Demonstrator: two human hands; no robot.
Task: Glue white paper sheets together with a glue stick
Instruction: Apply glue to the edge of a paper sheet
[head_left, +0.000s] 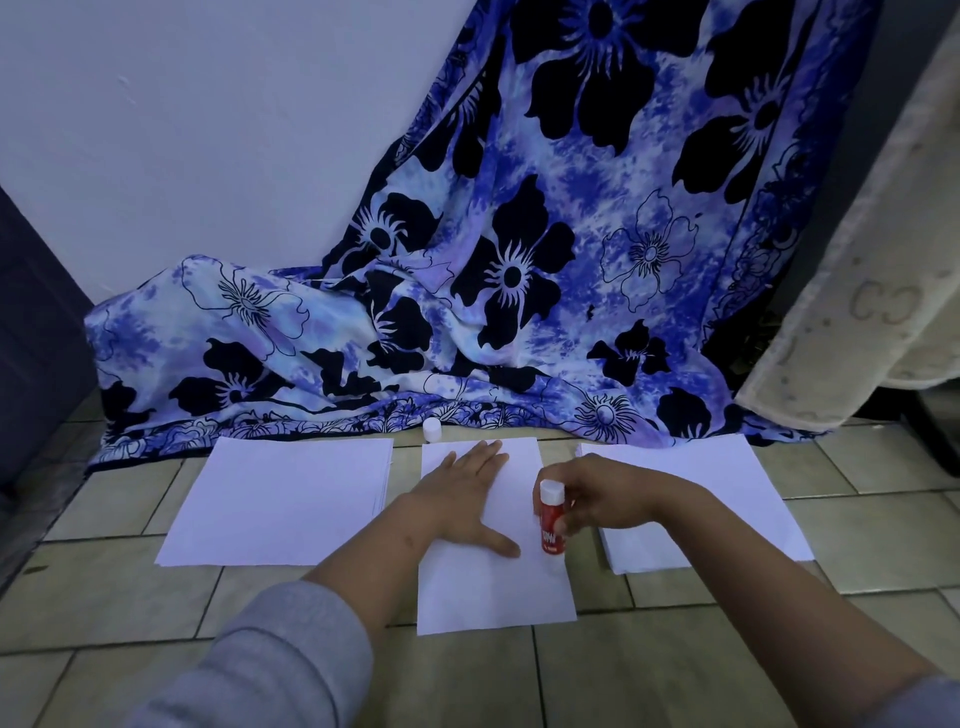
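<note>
Well apart, glue stick (550, 519) and cap (431, 429).

The person wears a soft, light grey, long-sleeved top. The thick grey fabric left sleeve (275, 660) is gently creased, and its bunched cuff ends partway along the forearm, leaving the wrist and left hand (467, 499) bare. Only a sliver of the grey right sleeve (937, 701) shows, far up the arm. The right hand (602, 499) is bare as well.

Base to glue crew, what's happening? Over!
Left hand flat on middle sheet, pinning it. Right hand grips glue stick, tip down at sheet's right edge. Cap off, lying past the sheet. Nothing else on the sheet.
</note>
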